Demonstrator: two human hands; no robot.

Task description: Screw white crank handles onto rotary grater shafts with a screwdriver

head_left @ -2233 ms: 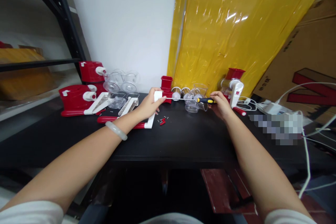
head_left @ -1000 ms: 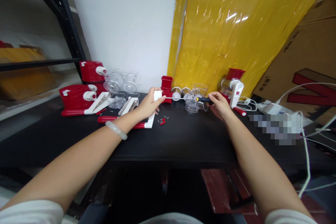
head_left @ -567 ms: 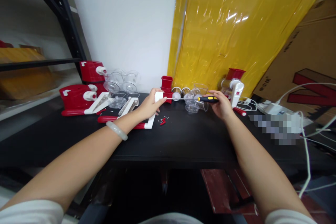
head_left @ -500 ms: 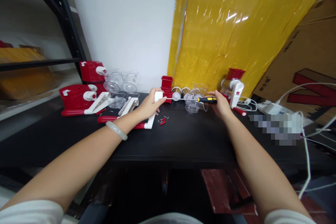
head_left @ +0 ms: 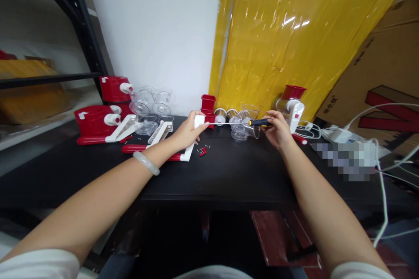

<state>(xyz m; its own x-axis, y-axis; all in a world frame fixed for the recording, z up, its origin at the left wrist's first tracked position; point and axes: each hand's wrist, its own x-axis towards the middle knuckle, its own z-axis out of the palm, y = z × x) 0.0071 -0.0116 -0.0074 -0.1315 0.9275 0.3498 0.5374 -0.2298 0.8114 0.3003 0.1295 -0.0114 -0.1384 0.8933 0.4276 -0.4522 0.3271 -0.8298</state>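
Note:
My left hand [head_left: 190, 132] is closed around the white arm of a crank handle [head_left: 187, 153], whose red grip runs left along the tabletop. In my right hand [head_left: 277, 128] is a screwdriver [head_left: 261, 122] with a black and yellow handle. Its long shaft points left, and the tip meets the white crank arm near my left thumb; the exact contact is hidden. Small red pieces [head_left: 203, 151] and several screws lie on the table just right of the crank handle. Behind my hands stands a red feed chute part [head_left: 208, 103].
Red grater bodies [head_left: 94, 122] and clear plastic parts [head_left: 150, 101] stand at the left. Metal grater drums [head_left: 231, 115] and clear housings [head_left: 240, 131] sit mid-back. An assembled grater [head_left: 293, 100], white cables [head_left: 381, 192] and a cardboard box [head_left: 389, 65] are at the right.
The screwdriver's handle has turned and shifted slightly right, and my right fingers have changed their hold on it. My left hand stays almost still on the crank handle.

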